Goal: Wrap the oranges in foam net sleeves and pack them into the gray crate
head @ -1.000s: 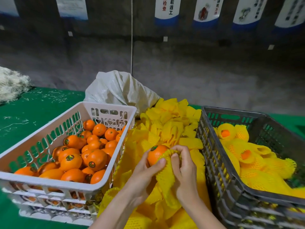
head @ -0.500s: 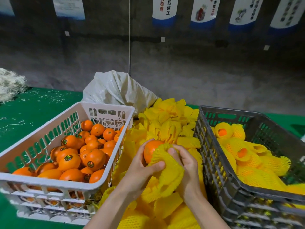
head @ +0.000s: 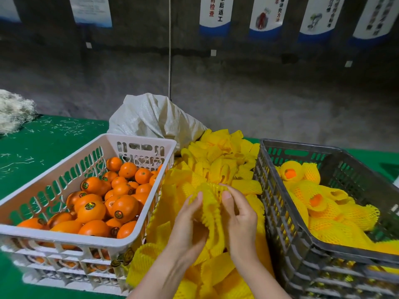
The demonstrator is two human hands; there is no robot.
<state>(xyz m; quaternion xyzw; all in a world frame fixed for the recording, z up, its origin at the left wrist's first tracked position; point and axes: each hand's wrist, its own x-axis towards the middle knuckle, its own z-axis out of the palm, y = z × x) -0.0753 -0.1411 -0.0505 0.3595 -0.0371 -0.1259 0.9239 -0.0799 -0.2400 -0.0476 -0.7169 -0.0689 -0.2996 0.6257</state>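
Both hands grip a yellow foam net sleeve [head: 212,203] above the sleeve pile [head: 218,160].
The left hand [head: 187,225] and right hand [head: 239,221] curl round it, and its contents are hidden. Wrapped oranges [head: 332,212] lie in the gray crate [head: 280,212] at right, loose oranges [head: 121,190] in the white crate [head: 86,156] at left. A shred-strewn green tabletop [head: 43,137] carries everything, with a white sack [head: 155,119] behind it, then a concrete wall [head: 259,87] hung with posters [head: 216,14].
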